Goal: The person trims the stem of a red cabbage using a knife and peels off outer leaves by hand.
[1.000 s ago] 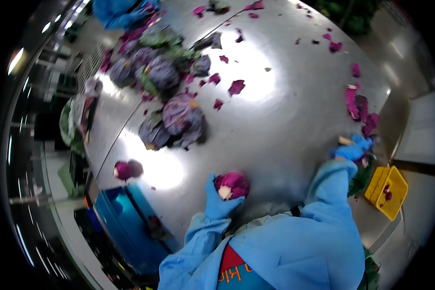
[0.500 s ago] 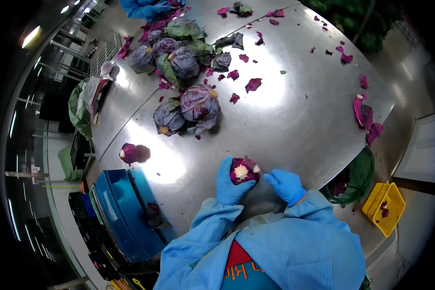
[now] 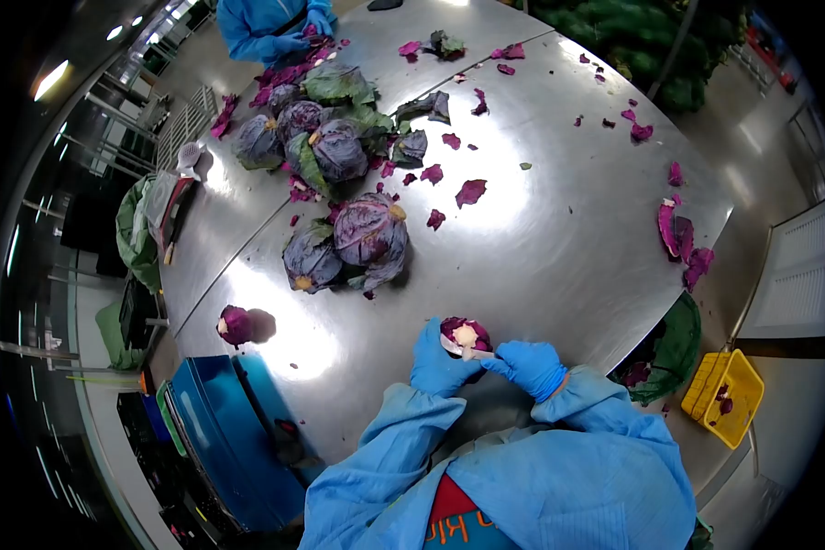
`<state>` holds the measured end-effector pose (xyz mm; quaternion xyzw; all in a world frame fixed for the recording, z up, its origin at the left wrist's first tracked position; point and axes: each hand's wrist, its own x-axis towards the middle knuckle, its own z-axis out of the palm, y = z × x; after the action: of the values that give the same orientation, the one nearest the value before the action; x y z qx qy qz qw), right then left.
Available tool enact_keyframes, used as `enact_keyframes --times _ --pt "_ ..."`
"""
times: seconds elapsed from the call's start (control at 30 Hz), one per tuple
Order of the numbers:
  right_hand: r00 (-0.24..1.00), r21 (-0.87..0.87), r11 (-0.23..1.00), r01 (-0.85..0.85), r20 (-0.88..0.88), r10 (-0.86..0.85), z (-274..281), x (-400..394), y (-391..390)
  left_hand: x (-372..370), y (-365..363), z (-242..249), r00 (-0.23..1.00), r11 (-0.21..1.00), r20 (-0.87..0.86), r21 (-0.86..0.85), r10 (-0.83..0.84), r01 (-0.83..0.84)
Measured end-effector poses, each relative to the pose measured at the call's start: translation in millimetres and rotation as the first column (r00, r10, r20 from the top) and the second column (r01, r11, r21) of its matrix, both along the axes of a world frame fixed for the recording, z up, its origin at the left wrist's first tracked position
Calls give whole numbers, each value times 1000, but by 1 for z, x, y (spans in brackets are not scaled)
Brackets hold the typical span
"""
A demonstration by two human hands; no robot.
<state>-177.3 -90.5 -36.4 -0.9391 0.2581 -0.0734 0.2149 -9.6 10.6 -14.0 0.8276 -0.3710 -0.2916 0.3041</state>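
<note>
My left hand, in a blue glove, is closed around a small trimmed red cabbage, its pale cut stem facing up. From the left, my gloved right hand is seen with closed fingers on a small knife, whose pale blade lies against the cabbage near the stem. The knife's handle is hidden in the fist. Another trimmed red cabbage sits on the steel table to the left. Two untrimmed red cabbages rest farther up the table.
Several more cabbages and loose purple leaves lie beyond. A co-worker's gloved hands work at the far end. A blue bin stands at left; a green mesh basket and yellow basket stand at right.
My right hand has moved left to the cabbage, bringing the knife blade against its stem area. The view has shifted, so the table's contents sit lower and the co-worker shows more.
</note>
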Motion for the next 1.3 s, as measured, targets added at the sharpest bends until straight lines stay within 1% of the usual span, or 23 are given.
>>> enact_keyframes --times 0.07,0.17,0.27,0.37,0.47,0.57,0.67,0.77,0.8,0.83,0.87,0.9,0.93,1.0,1.1,1.17,1.2,1.3 --pt "999 4 1000 3 43 -4 0 3 -2 5 0 -11 999 1000 41 22 -12 11" --pt "1000 -1 1000 -4 2 4 -4 1 -4 3 -4 -5 1000 998 28 69 -14 12" --pt "1000 -36 999 5 0 -5 -7 -2 -4 -1 -9 1 998 993 51 121 -21 15" --pt "1000 -62 998 22 15 -21 -8 1 -5 4 -16 12 999 993 -54 116 7 0" --pt "997 -48 998 38 -58 -41 -12 7 -5 10 -15 -5 998 994 -66 104 -7 14" --pt "995 -53 996 77 -63 -81 -7 10 -2 13 -19 -1 988 998 -155 52 -21 29" --pt "997 -56 995 82 0 -82 -8 12 -2 12 -19 -1 978 999 -206 49 6 4" --pt "990 25 990 136 -52 -134 -5 16 -4 13 -23 2 985 1000 -173 14 -25 28" --pt "984 114 978 176 5 -177 -6 19 -16 7 -24 14 989 998 -129 6 -69 70" --pt "972 205 956 212 57 -227 -10 23 -33 -3 -23 10 997 997 43 -8 -71 71" --pt "932 303 899 316 77 -353 -24 29 -51 -17 -20 3 975 997 213 -19 -72 77" --pt "878 393 826 404 88 -471 -36 32 -67 -26 -18 -3 924 996 378 -36 -63 83" --pt "866 555 719 419 -5 -501 -32 32 -77 -22 -16 -7 959 996 274 -32 -67 78" --pt "850 803 415 428 -202 -486 -19 33 -85 -8 -6 -8 997 998 60 -10 -57 58" --pt "959 700 687 195 10 -283 -6 14 -48 -2 -2 16 997 989 71 -139 -43 52" --pt "990 461 881 108 32 -138 -1 5 -25 0 -6 17 999 987 -40 -161 -34 27" --pt "997 328 943 54 26 -66 -1 2 -16 1 -5 17 995 986 -98 -168 -33 16" --pt "998 349 937 27 37 -43 -10 1 -7 1 -5 7 995 985 -58 -157 -87 77"
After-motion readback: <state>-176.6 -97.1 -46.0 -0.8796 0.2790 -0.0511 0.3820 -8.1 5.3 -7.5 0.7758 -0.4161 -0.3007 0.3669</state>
